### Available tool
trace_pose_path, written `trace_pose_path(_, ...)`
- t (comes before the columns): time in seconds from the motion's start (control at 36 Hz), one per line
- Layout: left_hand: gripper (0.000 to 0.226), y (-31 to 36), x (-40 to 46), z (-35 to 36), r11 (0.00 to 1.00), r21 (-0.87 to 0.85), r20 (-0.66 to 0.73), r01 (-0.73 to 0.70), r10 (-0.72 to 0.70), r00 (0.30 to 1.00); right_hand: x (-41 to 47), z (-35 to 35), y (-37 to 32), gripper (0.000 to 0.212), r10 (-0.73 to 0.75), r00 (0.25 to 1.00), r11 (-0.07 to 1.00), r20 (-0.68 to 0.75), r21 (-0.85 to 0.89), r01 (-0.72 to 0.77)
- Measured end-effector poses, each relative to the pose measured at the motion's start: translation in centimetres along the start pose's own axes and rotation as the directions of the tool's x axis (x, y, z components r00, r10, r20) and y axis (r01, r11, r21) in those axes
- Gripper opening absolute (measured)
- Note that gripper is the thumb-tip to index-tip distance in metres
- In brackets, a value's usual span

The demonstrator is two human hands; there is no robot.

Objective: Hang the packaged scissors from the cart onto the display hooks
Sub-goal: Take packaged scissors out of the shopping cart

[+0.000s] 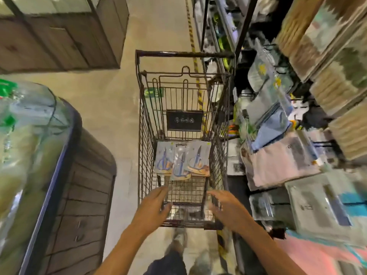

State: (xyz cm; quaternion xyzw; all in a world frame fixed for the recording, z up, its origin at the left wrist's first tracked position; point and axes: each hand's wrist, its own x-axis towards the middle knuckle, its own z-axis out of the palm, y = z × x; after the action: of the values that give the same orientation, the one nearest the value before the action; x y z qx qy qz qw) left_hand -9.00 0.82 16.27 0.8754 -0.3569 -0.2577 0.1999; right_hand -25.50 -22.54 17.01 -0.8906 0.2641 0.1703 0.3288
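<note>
A dark wire shopping cart (143, 124) stands in the aisle straight ahead of me. Three stacks of packaged scissors (182, 160), blue-handled on grey cards, lie side by side on its floor toward the far end. My left hand (154, 205) hovers over the cart's near left corner, fingers spread and empty. My right hand (226, 207) hovers over the near right corner, also empty with fingers apart. Both hands are well short of the packages. The display rack (278, 108) with hanging packaged goods runs along the right; its hooks are blurred.
A black sign plate (184, 120) hangs on the cart's far wall. A blue-rimmed bin of clear bottles (25, 147) stands at the left, a wooden cabinet (59, 36) beyond it. Yellow-black floor tape (193, 48) runs beside the rack. My feet (179, 241) are behind the cart.
</note>
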Motion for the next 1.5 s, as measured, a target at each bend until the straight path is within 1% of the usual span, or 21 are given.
trace_pose_path(0.08,0.056,-1.0,3.4,-0.2,0.999,-0.047,0.045,0.021,-0.019,0.999,3.1,0.5,0.5,0.049,0.084,0.995,0.996,0.057,0.025,-0.085)
trace_pose_path(0.19,0.057,-2.5,7.4,-0.5,0.995,-0.098,0.072,0.034,-0.027,0.997,6.5,0.0,-0.4,0.046,0.103,0.989,0.989,0.106,0.091,-0.113)
trace_pose_path(0.22,0.057,-3.0,8.4,-0.4,0.994,-0.102,0.085,0.029,-0.020,0.996,7.4,0.0,-0.4,0.046,0.107,0.988,0.990,0.111,0.078,-0.116)
trace_pose_path(0.28,0.057,-4.0,10.1,-0.1,0.995,-0.093,0.106,0.023,-0.013,0.994,9.1,0.2,-0.1,0.049,0.120,0.988,0.992,0.101,0.026,-0.123)
trace_pose_path(0.39,0.054,-5.6,13.4,0.8,0.995,-0.095,0.120,0.008,0.003,0.993,13.0,0.7,0.6,0.054,0.148,0.983,0.989,0.113,-0.008,-0.148)
trace_pose_path(0.44,0.053,-6.5,15.1,1.6,0.994,-0.105,0.116,0.004,0.009,0.993,15.0,1.0,0.8,0.054,0.178,0.978,0.984,0.112,-0.009,-0.178)
trace_pose_path(0.5,0.055,-7.6,16.8,2.5,0.995,-0.096,0.125,0.013,-0.001,0.992,17.1,1.5,1.2,0.051,0.192,0.977,0.979,0.096,0.050,-0.197)
trace_pose_path(0.58,0.057,-8.9,19.1,3.9,0.994,-0.096,0.152,0.051,-0.036,0.988,20.5,3.2,2.6,0.050,0.215,0.974,0.969,0.066,0.110,-0.222)
trace_pose_path(0.64,0.053,-9.9,20.5,5.0,0.993,-0.087,0.171,0.075,-0.059,0.983,22.7,4.8,3.8,0.052,0.228,0.973,0.962,0.037,0.147,-0.231)
trace_pose_path(0.75,0.051,-12.4,22.5,7.9,0.996,-0.060,0.173,0.061,-0.050,0.984,27.3,7.8,6.2,0.051,0.258,0.964,0.953,0.061,0.149,-0.264)
trace_pose_path(0.81,0.055,-13.5,23.2,9.3,0.996,-0.058,0.182,0.068,-0.056,0.982,29.7,9.6,7.8,0.043,0.317,0.945,0.932,0.078,0.161,-0.325)
trace_pose_path(0.86,0.059,-14.3,23.8,10.5,0.995,-0.043,0.206,0.085,-0.074,0.976,31.9,10.8,8.6,0.042,0.369,0.927,0.905,0.075,0.200,-0.376)
trace_pose_path(0.94,0.059,-15.2,24.5,12.2,0.995,-0.050,0.207,0.085,-0.073,0.976,34.2,12.1,8.6,0.051,0.423,0.906,0.881,0.005,0.233,-0.412)
trace_pose_path(0.97,0.059,-15.5,24.7,12.6,0.995,-0.056,0.210,0.088,-0.074,0.975,34.9,12.3,8.5,0.058,0.441,0.897,0.867,-0.014,0.265,-0.422)
trace_pose_path(1.03,0.057,-15.6,25.1,13.0,0.993,-0.064,0.214,0.095,-0.079,0.974,36.4,13.3,8.9,0.079,0.483,0.874,0.836,-0.061,0.330,-0.439)
trace_pose_path(1.08,0.054,-15.5,25.4,13.3,0.993,-0.061,0.222,0.098,-0.082,0.972,37.8,15.0,10.3,0.086,0.535,0.840,0.794,-0.084,0.390,-0.466)
trace_pose_path(1.19,0.051,-15.2,25.7,13.5,0.987,-0.080,0.241,0.136,-0.113,0.964,39.3,17.1,12.2,0.104,0.537,0.830,0.784,-0.148,0.451,-0.427)
trace_pose_path(1.33,0.051,-15.9,25.9,13.6,0.989,-0.075,0.257,0.124,-0.101,0.961,38.7,14.8,8.7,0.112,0.585,0.781,0.756,-0.218,0.496,-0.428)
trace_pose_path(1.39,0.056,-16.3,25.8,13.5,0.989,-0.079,0.259,0.127,-0.103,0.960,38.6,14.4,8.4,0.116,0.601,0.762,0.746,-0.240,0.509,-0.429)
trace_pose_path(1.47,0.055,-16.3,25.9,13.4,0.988,-0.090,0.238,0.123,-0.098,0.966,38.4,13.7,8.3,0.123,0.648,0.731,0.694,-0.213,0.561,-0.451)
trace_pose_path(1.5,0.055,-16.2,26.0,13.3,0.988,-0.095,0.229,0.123,-0.099,0.968,38.3,13.4,8.3,0.120,0.655,0.730,0.668,-0.196,0.601,-0.439)
